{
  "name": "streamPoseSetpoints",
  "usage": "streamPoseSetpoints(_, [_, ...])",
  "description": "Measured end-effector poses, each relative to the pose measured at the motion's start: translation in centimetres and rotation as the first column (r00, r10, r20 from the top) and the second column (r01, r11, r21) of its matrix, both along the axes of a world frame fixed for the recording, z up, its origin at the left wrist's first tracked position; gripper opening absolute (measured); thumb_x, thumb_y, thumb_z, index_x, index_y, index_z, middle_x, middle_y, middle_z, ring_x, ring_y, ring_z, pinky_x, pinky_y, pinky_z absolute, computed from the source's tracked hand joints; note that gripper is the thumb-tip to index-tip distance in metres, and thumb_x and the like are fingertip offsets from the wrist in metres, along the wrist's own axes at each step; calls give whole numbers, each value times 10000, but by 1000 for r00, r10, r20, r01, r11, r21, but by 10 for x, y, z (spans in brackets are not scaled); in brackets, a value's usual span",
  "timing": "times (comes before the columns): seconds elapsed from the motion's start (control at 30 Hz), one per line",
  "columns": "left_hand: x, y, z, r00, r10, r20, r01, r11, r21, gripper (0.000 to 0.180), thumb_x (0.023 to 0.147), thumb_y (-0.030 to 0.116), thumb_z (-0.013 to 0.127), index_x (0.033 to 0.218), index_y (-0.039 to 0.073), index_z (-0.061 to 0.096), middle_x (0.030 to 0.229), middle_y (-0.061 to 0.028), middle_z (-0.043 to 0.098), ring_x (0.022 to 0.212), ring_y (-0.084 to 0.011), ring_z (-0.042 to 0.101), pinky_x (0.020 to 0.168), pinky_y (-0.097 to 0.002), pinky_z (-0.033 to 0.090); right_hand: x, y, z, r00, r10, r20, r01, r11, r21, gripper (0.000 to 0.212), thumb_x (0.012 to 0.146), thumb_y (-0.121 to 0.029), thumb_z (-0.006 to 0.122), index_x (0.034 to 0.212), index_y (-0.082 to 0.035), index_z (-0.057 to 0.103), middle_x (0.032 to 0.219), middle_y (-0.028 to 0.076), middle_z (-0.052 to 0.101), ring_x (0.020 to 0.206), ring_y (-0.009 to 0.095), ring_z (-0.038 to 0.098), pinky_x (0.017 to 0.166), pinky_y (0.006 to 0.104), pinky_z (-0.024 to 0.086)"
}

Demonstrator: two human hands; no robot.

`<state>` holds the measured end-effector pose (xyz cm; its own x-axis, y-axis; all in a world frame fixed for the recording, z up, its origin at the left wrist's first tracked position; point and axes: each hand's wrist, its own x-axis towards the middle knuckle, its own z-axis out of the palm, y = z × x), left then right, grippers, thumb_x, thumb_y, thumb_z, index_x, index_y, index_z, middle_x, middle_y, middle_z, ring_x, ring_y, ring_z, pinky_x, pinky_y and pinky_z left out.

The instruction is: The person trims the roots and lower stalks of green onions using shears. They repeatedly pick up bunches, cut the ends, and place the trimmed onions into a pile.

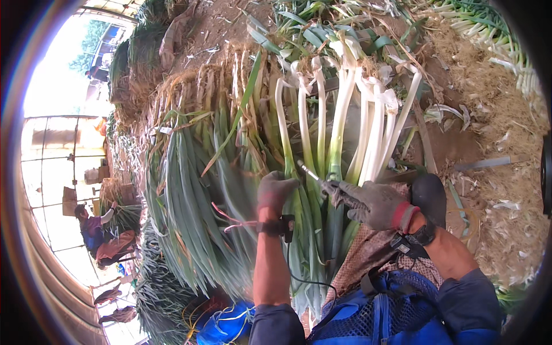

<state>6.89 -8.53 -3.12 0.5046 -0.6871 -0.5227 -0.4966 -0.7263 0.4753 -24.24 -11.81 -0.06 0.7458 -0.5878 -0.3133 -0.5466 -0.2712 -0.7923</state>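
Long green onions with white stalks (342, 109) lie fanned out in front of me, their peeled white ends pointing away and their green leaves running back under my hands. My left hand (278, 192), in a grey-brown glove, is closed beside the leaf bases; what its fingers hold, if anything, is hidden. A pink string (233, 222) sticks out near that wrist. In a grey glove with a red cuff, my right hand (376, 205) grips a slim metal-tipped tool (309, 170), nozzle-like in shape. Its tip points left across the stalks toward my left hand.
Unpeeled green onions with brown roots (192, 92) form a thick heap on the left. Peelings and root scraps (494, 138) cover the ground at right, beside more white stalks (517, 63). A blue bag (227, 323) lies low left. Another person (103, 233) works farther left.
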Motion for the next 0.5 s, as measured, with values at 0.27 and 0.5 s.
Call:
streamPoseSetpoints(0.27, [12,12,-15,932,216,-293,-257,960,-110,184,950,164,722,1019,0,768,795,-55,738,645,-142,673,557,-318,521,8,5,8,989,120,-84,-121,993,-8,705,953,-389,684,1599,-218,459,1070,251,658,1019,449,676,898,533,525])
streamPoseSetpoints(0.5, [18,16,-34,845,333,-419,-408,907,-101,261,1037,282,670,1029,24,704,826,-44,702,636,-154,640,534,-315,506,55,-31,3,999,-37,-38,38,999,12,580,969,-334,640,1513,-180,513,1083,252,692,1010,445,711,920,533,548])
